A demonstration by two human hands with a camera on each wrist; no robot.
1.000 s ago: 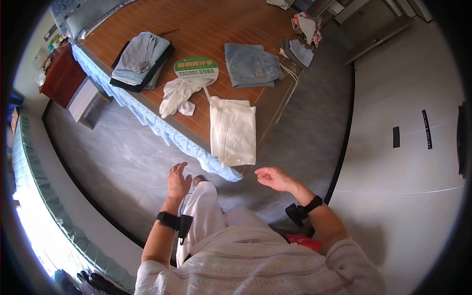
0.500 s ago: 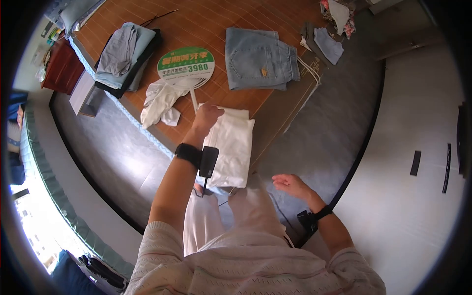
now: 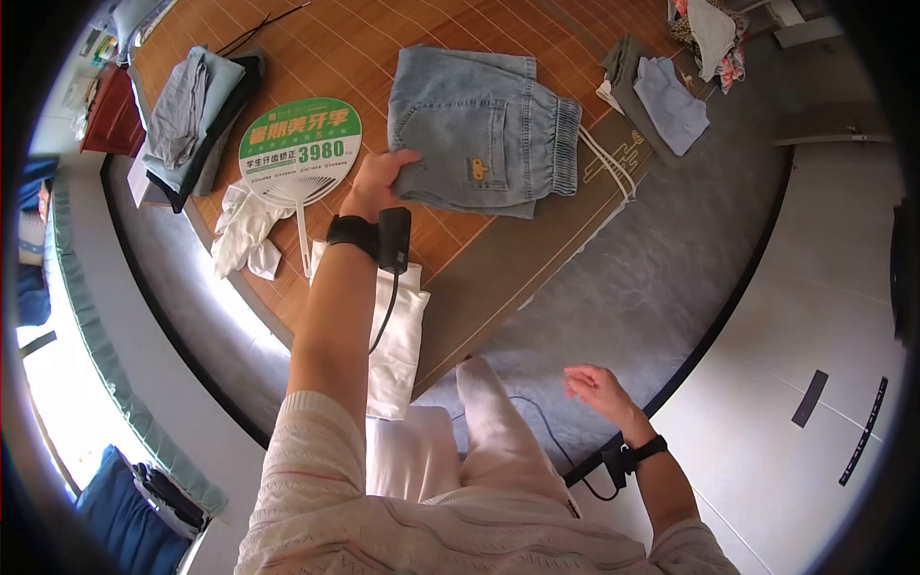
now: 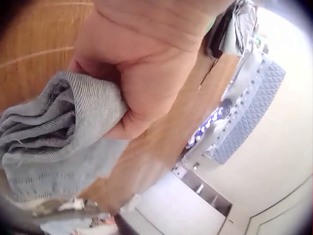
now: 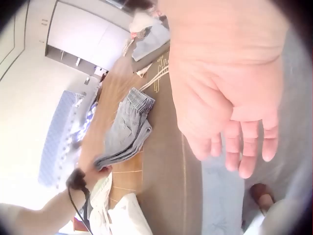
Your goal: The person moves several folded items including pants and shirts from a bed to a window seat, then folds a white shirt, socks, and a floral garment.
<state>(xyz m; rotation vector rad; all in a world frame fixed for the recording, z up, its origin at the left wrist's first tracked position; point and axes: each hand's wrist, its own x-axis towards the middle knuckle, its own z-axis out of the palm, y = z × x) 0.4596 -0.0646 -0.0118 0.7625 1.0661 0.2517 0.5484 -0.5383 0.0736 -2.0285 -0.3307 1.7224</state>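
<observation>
Folded light-blue denim trousers point(image 3: 460, 134) lie on the brown mat, waistband toward the right. My left hand point(image 3: 379, 180) grips their left edge; in the left wrist view that hand point(image 4: 142, 73) has its fingers round the folded layers of denim point(image 4: 95, 105). My right hand point(image 3: 599, 391) hangs over the floor at the lower right, holding nothing, and in the right wrist view its fingers point(image 5: 247, 142) are loosely extended. Folded white cloth point(image 3: 395, 345) lies below my left forearm, partly covered by it. A round green-and-white fan point(image 3: 299, 149) rests left of the denim.
Crumpled white cloth point(image 3: 244, 230) lies beneath the fan. A pile of folded grey and blue clothes point(image 3: 192, 110) is at the left. Small garments point(image 3: 671, 105) and a patterned heap point(image 3: 714, 43) are at the upper right. The mat's edge point(image 3: 537, 278) runs diagonally beside the grey floor.
My left hand has moved up from beside my legs, past the white cloth, and now grips the denim. The view has shifted toward the bed. My right hand stays away from the clothes.
</observation>
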